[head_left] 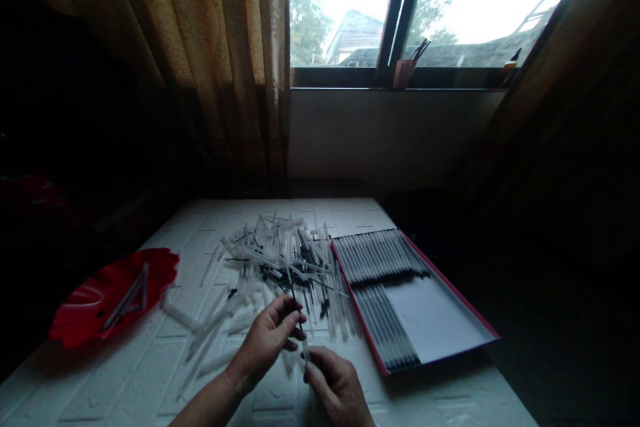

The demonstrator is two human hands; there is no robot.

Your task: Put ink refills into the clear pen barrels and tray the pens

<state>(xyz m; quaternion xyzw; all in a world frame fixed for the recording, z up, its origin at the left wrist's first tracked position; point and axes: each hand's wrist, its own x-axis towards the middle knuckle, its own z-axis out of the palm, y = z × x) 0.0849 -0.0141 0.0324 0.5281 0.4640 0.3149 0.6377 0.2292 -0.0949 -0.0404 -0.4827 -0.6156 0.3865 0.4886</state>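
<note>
My left hand pinches a thin dark pen refill that slants up and away over the table. Just below it, my right hand is closed around a clear pen barrel. The refill's lower end lines up with the barrel's top; how far it sits inside, I cannot tell. Beyond my hands lies a loose pile of clear pen barrels mixed with dark refills and small black parts. To the right, a shallow pink-edged box holds pens laid side by side in two rows.
On the left stands a red scalloped dish with a few pen parts in it. The white brick-patterned table ends in front of a wall under a window. A pink cup stands on the sill, between curtains.
</note>
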